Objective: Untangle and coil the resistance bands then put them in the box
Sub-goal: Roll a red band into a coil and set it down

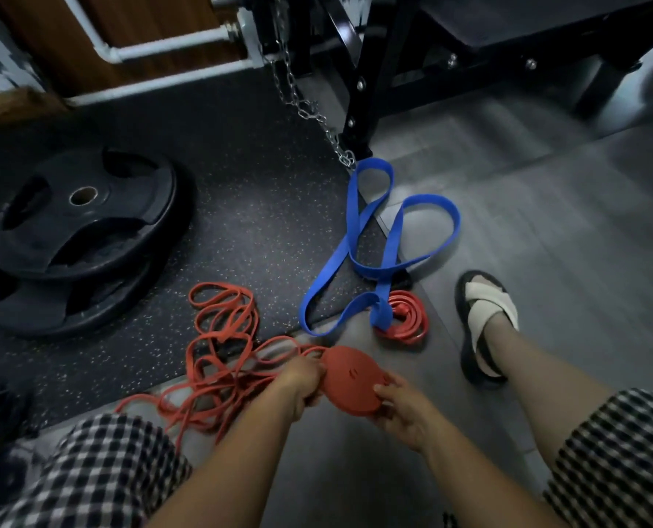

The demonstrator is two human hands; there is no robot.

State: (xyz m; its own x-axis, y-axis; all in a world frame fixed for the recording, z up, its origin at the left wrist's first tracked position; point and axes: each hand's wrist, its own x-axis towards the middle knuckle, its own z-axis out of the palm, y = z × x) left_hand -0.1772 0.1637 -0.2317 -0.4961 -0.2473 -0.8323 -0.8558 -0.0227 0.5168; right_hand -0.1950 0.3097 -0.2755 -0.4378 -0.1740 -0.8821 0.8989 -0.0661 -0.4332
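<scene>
I hold a tightly wound coil of orange-red band (349,381) between both hands, low in the middle of the view. My left hand (301,383) grips its left edge, where loose band feeds in. My right hand (403,409) holds its right edge with curled fingers. The rest of that band lies in a tangled heap (222,337) on the floor to the left. A wide blue band (370,245) sprawls in loops further out. A finished red coil (406,316) lies flat beside the blue band's near end. No box is in view.
Two stacked black weight plates (81,238) lie on the speckled mat at left. A black rack frame (359,81) with a hanging chain (309,104) stands behind. My right foot in a sandal (484,322) rests on the grey floor at right.
</scene>
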